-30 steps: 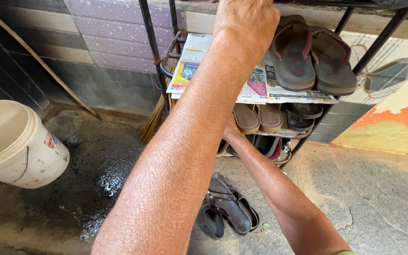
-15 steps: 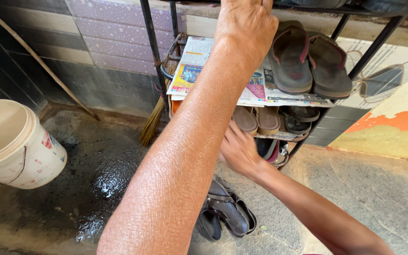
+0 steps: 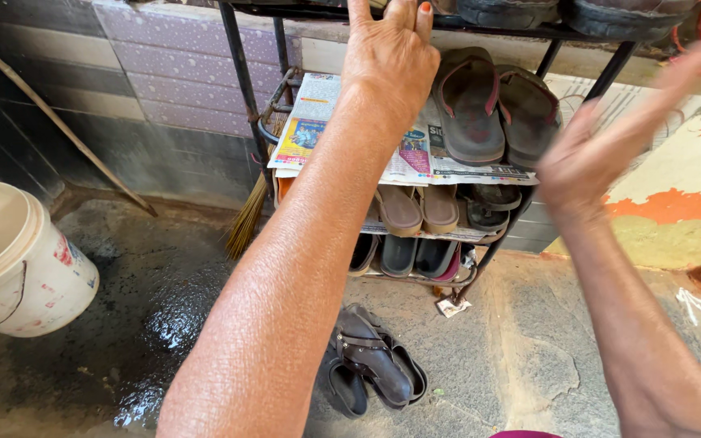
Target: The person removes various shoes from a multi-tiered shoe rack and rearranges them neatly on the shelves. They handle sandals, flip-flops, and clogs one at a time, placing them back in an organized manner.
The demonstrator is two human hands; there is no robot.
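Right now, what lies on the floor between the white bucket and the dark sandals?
Head view: only wet floor lies between the bucket and the sandals.

left hand [image 3: 391,57]: reaching up, flat | right hand [image 3: 602,146]: raised, open, blurred

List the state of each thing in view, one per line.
left hand: open, resting on the rack's top bar
right hand: open, empty, blurred in the air
shoe rack: upright, shelves full
grey sandals: flat on newspaper
bucket: tilted
floor: wet
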